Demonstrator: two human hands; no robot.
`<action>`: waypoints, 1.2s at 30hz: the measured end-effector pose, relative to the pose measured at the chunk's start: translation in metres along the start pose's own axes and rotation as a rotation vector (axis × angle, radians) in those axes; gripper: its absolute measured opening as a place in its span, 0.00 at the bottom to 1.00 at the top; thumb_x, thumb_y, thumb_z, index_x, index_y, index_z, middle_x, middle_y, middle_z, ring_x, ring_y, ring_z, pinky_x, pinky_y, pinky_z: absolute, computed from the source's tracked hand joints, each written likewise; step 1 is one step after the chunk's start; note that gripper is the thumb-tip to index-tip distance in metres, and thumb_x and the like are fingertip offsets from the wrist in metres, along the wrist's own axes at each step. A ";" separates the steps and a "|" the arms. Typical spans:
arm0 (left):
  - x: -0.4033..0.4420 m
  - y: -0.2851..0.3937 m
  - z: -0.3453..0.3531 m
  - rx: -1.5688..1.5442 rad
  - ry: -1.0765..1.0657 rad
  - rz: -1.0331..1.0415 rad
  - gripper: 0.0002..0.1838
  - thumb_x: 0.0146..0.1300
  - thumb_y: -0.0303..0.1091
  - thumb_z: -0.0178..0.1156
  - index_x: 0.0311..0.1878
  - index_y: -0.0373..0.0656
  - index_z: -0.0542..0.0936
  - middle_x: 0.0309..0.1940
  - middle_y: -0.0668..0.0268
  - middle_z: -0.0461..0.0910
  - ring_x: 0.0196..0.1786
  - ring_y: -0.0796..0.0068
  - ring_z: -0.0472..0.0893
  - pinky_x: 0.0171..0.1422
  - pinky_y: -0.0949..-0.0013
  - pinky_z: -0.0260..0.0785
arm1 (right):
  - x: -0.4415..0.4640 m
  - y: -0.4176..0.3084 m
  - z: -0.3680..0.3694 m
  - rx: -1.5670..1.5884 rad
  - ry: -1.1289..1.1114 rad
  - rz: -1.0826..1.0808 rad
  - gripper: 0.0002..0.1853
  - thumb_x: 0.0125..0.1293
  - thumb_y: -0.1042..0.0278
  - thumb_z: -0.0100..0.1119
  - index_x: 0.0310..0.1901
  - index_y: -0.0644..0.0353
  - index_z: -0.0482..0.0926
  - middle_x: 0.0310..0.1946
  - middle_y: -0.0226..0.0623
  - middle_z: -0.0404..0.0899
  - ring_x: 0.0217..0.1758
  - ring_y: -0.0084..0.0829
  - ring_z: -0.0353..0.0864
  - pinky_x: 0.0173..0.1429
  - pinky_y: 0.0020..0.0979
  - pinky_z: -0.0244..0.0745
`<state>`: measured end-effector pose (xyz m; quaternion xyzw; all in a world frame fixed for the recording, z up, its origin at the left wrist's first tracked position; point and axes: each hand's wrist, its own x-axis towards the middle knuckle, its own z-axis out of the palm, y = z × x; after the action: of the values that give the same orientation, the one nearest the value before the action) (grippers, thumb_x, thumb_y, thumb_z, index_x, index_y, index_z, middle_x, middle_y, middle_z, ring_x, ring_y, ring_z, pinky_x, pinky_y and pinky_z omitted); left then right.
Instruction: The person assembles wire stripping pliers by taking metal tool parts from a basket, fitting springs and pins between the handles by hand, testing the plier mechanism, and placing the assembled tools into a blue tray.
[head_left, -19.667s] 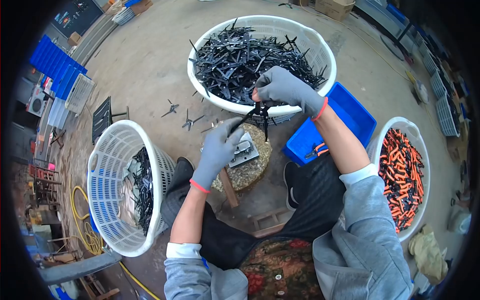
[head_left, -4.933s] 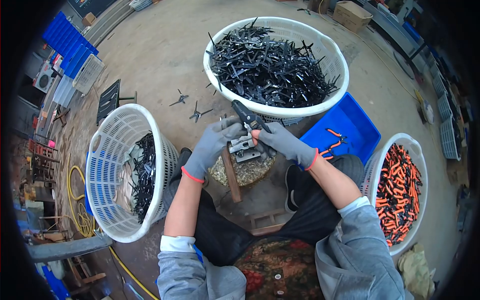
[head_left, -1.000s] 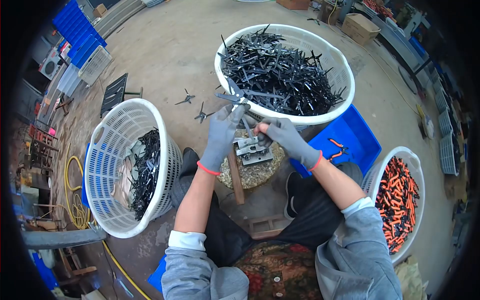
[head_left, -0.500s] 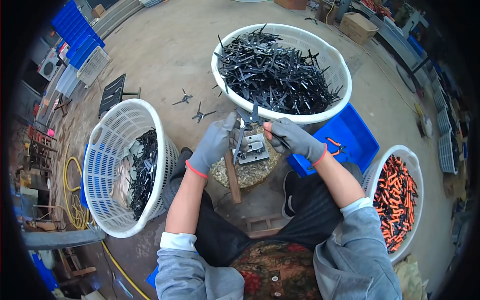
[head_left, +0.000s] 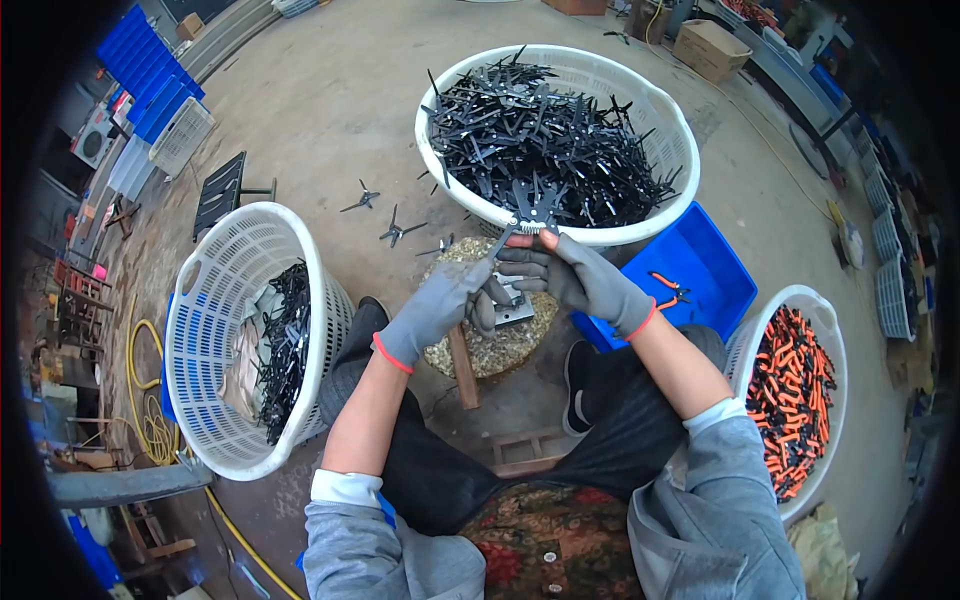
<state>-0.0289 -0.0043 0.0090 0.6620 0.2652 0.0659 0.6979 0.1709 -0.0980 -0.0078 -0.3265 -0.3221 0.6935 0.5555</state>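
Note:
Both my gloved hands meet over a round, speckled block point(head_left: 495, 352). Between them is a pair of dark metal pliers point(head_left: 533, 207) with a small spring, jaws pointing away from me. My left hand point(head_left: 440, 300) is closed round one handle. My right hand point(head_left: 592, 282) pinches the tool near its spring with thumb and bare-tipped finger. Under the hands, a small metal fixture point(head_left: 516, 310) sits on the block, partly hidden. A wooden handle point(head_left: 463, 370) leans over the block's near edge, its far end covered by my left hand.
A white basket point(head_left: 690, 150) heaped with black plier parts stands ahead. Another white basket point(head_left: 190, 370) is on the left. Orange-handled pliers point(head_left: 795, 400) fill one on the right. A blue tray point(head_left: 725, 270) holds one orange pair. Loose black pliers point(head_left: 395, 228) lie on the floor.
The pliers have turned, their jaws now pointing forward. My left hand has dropped slightly, and my right fingers have shifted in to the spring area. Another pair now shows beside the block.

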 end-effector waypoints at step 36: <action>0.007 0.003 0.012 -0.182 0.025 0.248 0.21 0.66 0.46 0.52 0.48 0.35 0.75 0.36 0.67 0.77 0.40 0.79 0.75 0.49 0.73 0.67 | -0.007 -0.004 0.033 -0.288 0.012 0.102 0.16 0.68 0.52 0.52 0.31 0.57 0.73 0.22 0.26 0.73 0.22 0.14 0.71 0.22 0.17 0.62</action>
<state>-0.0172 -0.0118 0.0094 0.6227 0.1829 0.1837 0.7383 0.1477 -0.1073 0.0154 -0.4229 -0.3978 0.6656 0.4690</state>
